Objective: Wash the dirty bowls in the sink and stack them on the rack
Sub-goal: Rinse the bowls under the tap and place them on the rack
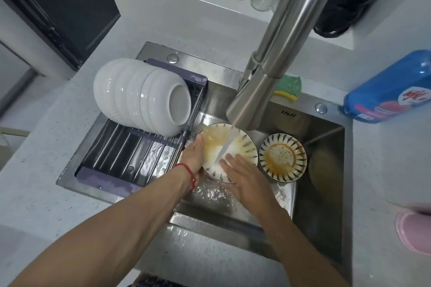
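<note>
A striped bowl (242,144) smeared with orange sauce is tilted under the running tap in the sink (326,170). My left hand (194,158) grips its left rim. My right hand (245,175) lies with straight fingers inside the bowl, under the water stream. A second dirty striped bowl (282,157) stands upright just to the right. Several clean white bowls (142,95) lean nested on their sides on the purple rack (130,154) over the sink's left half.
The steel faucet (268,72) reaches over the bowls. A green and yellow sponge (289,87) lies behind it. A blue detergent bottle (391,91) and a pink object (415,230) sit on the right counter. Jars line the back ledge (210,0).
</note>
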A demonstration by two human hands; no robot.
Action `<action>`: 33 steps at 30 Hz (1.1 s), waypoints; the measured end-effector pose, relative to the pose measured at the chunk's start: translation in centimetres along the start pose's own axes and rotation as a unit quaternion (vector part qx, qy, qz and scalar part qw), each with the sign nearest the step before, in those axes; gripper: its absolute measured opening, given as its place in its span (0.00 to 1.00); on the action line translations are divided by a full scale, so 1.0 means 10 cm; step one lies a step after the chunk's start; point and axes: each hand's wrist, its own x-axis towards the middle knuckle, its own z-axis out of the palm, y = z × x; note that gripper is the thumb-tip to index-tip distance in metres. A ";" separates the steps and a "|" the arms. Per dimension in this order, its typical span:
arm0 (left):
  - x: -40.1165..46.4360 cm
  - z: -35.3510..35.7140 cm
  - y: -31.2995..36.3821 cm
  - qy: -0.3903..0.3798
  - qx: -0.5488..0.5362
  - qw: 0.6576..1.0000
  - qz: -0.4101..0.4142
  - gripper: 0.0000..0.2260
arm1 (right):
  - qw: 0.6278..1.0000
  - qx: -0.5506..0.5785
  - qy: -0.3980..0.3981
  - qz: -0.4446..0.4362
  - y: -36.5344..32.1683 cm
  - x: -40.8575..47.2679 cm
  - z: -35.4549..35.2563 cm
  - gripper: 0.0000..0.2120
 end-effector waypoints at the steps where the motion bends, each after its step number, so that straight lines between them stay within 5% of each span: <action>1: -0.06 0.05 0.06 0.007 -0.016 1.000 0.003 0.30 | 1.000 0.002 0.012 -0.004 -0.01 0.03 -0.01 0.26; 5: -0.39 0.37 0.21 0.023 0.044 0.998 0.041 0.21 | 0.961 0.243 0.043 0.129 -0.28 0.10 -0.11 0.17; 8: -0.56 0.65 0.09 -0.029 0.139 0.988 0.066 0.45 | 0.834 0.465 0.088 0.284 -0.42 0.20 -0.20 0.08; 10: -0.52 0.70 0.02 0.007 0.178 0.980 0.087 0.56 | 0.741 0.565 0.129 0.339 -0.44 0.25 -0.29 0.08; 14: -0.31 0.43 0.11 0.042 0.327 0.932 0.153 0.23 | 0.548 0.710 0.170 0.408 -0.36 0.21 -0.48 0.05; 16: -0.24 0.28 0.20 0.056 0.285 0.953 0.090 0.18 | 0.474 0.758 0.158 0.420 -0.28 0.20 -0.51 0.07; 18: -0.18 0.15 0.25 0.030 0.229 0.973 0.032 0.25 | 0.451 0.766 0.156 0.430 -0.20 0.22 -0.47 0.08; 22: -0.29 0.05 0.26 -0.009 0.038 0.998 -0.059 0.25 | 0.516 0.678 0.192 0.487 -0.13 0.36 -0.30 0.09; 26: -0.37 0.17 0.20 0.026 -0.036 0.998 -0.051 0.23 | 0.751 0.402 0.132 0.507 -0.30 0.57 -0.16 0.25; 28: -0.35 0.23 0.17 0.074 -0.065 0.995 -0.014 0.21 | 0.833 0.281 0.060 0.472 -0.65 0.57 -0.10 0.34; 31: -0.39 0.24 0.13 0.105 -0.102 0.989 0.004 0.24 | 0.880 0.224 0.034 0.418 -0.95 0.46 -0.06 0.36; 33: -0.43 0.23 0.09 0.107 -0.101 0.989 -0.001 0.24 | 0.850 0.271 0.062 0.447 -0.77 0.48 -0.08 0.35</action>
